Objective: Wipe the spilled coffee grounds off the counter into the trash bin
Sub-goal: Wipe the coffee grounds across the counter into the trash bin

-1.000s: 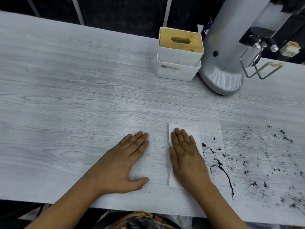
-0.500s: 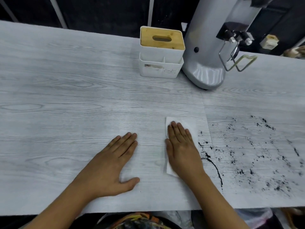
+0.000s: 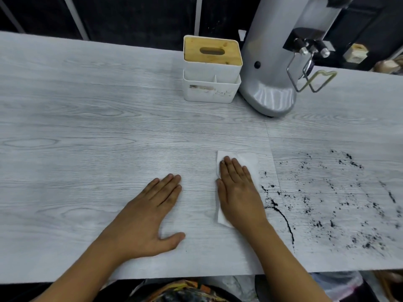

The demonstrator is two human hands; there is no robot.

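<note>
Dark coffee grounds (image 3: 331, 205) lie scattered over the right part of the grey wood-grain counter (image 3: 87, 131), with a thin curved line of grounds (image 3: 283, 216) at their left edge. My right hand (image 3: 237, 197) lies flat, fingers together, pressing a white tissue (image 3: 248, 160) onto the counter just left of that line. My left hand (image 3: 148, 214) rests flat on bare counter, palm down and holding nothing. Below the counter's front edge at the right, a clear plastic bag (image 3: 340, 284) shows, perhaps the bin's liner.
A white tissue box with a wooden lid (image 3: 211, 68) stands at the back. Beside it on the right is a grey coffee grinder (image 3: 274, 62) with a wire fork (image 3: 311, 79) jutting out. The counter's front edge runs just under my forearms.
The view has swung to the right, bringing more of the grounds into sight. Both hands and the tissue stay where they were on the counter.
</note>
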